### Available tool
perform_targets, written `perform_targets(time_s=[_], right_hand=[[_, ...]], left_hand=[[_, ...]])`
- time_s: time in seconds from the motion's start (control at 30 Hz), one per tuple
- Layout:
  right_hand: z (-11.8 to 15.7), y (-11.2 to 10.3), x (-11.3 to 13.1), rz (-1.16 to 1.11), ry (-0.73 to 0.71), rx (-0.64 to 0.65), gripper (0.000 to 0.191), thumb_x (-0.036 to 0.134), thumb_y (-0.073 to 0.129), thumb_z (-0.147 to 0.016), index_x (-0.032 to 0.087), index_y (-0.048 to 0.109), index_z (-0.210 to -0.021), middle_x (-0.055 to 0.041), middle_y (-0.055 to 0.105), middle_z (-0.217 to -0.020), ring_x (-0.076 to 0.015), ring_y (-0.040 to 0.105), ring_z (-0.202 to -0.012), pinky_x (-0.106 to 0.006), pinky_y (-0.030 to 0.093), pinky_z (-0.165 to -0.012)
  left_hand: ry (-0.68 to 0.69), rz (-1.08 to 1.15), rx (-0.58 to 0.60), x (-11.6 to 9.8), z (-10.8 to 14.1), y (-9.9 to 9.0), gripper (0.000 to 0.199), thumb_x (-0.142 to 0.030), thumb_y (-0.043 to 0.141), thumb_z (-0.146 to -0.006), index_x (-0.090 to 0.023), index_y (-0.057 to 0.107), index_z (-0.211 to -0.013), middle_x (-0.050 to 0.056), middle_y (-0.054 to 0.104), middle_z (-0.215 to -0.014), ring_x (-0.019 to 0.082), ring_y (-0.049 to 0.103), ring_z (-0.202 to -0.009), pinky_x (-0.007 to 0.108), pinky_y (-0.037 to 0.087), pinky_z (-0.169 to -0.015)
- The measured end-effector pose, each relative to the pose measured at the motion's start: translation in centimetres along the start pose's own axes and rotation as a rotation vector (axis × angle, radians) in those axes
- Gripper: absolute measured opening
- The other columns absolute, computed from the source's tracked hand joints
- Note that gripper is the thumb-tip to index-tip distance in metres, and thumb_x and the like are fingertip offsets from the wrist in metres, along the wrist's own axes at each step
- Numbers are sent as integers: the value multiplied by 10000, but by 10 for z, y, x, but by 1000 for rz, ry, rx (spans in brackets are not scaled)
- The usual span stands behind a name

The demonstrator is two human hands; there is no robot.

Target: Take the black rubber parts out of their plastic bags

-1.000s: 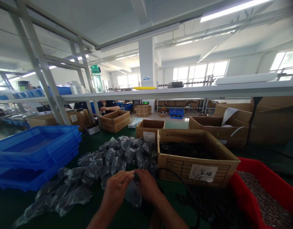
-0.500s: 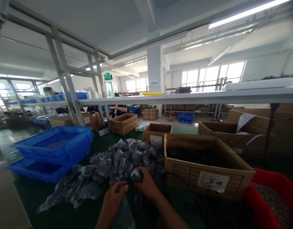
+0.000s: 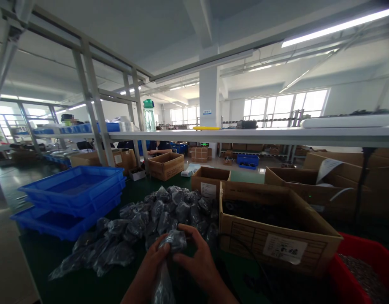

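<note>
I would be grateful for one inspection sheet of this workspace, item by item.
Surface: green tabletop, much of it covered.
Handled things: bagged piece; heap of similar bags beyond it.
Clutter: stacked blue trays; open carton holding dark parts; red bin of small pieces.
Hands: left hand grips the bagged piece; right hand open beside it, contact unclear.
Cables: dark cable before the carton.
Surroundings: white shelf with green-lidded bottle; another person's arm beyond.

The left hand (image 3: 154, 258) partly hides the bagged piece (image 3: 176, 241); the right edge crops the red bin (image 3: 368, 249).
</note>
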State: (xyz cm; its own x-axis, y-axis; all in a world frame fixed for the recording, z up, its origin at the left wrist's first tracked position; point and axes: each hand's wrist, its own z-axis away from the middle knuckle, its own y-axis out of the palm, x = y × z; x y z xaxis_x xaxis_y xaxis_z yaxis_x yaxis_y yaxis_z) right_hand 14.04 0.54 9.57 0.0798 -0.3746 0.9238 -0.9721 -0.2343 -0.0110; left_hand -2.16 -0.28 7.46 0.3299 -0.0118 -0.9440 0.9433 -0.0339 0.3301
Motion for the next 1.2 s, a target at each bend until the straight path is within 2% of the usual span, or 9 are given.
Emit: perform_targets(time_s=[0.07,0.17,0.3,0.43,0.63,0.73,0.87,1.03,1.2], right_hand=[[-1,-7,1,7,-44,9,427,226,694,-762,233,608,-1180,-42,669,-1142,-217,620,-1034,-345,468,-928],[-5,-12,1,114,-15,-4,161,300,625,-837,179,686,-924,-38,688,-891,-195,634,-851,-301,479,-768],[-9,-9,1,243,66,-26,151,283,606,-821,157,674,-772,-22,646,-769,-175,606,-757,-272,443,-681],[-10,-6,-2,340,26,-76,122,204,580,-769,164,601,-656,-5,595,-724,-157,563,-704,-260,412,-642],[-15,-20,-15,123,129,-224,117,263,508,-805,190,529,-716,25,528,-628,-140,517,-580,-234,411,-507],[-15,-18,-15,60,106,-123,147,308,578,-803,170,615,-839,9,582,-706,-144,551,-638,-229,444,-528],[-13,-9,-10,54,144,11,177,311,639,-782,142,690,-792,-4,615,-695,-140,551,-655,-225,428,-559],[-12,-6,-5,143,161,20,131,244,599,-756,138,673,-735,20,593,-636,-114,503,-583,-221,378,-551],[-13,-5,-9,207,122,-41,70,150,544,-688,161,551,-619,45,494,-590,-106,451,-578,-225,325,-549]], left_hand=[[16,10,-36,-5,2,-2,647,-590,761,-635,-169,639,-1111,48,699,-704,253,685,-722,327,514,-657],[96,-117,-90,-15,6,-4,638,-567,769,-616,-176,639,-1103,83,738,-883,298,689,-867,371,524,-767],[226,-415,-165,-21,8,-3,615,-545,741,-622,-181,659,-1111,93,738,-1030,328,663,-981,403,510,-861],[250,-483,-184,-21,11,-1,540,-459,727,-627,-194,670,-1093,72,744,-1028,315,669,-967,378,533,-830],[185,-501,-302,-28,15,-4,525,-471,649,-698,-191,640,-1142,80,739,-1049,316,667,-993,405,528,-852],[221,-511,-289,-29,16,-3,510,-456,668,-683,-186,648,-1116,71,746,-1013,308,677,-964,390,531,-844],[254,-508,-252,-24,14,-2,504,-459,682,-676,-191,653,-1102,60,749,-1008,303,682,-957,378,543,-833],[287,-559,-241,-17,13,-5,525,-464,694,-662,-183,668,-1104,85,740,-1072,331,664,-1019,396,545,-840],[267,-525,-217,-16,13,-5,521,-448,704,-651,-185,672,-1100,81,747,-1054,328,668,-1012,386,547,-836]])
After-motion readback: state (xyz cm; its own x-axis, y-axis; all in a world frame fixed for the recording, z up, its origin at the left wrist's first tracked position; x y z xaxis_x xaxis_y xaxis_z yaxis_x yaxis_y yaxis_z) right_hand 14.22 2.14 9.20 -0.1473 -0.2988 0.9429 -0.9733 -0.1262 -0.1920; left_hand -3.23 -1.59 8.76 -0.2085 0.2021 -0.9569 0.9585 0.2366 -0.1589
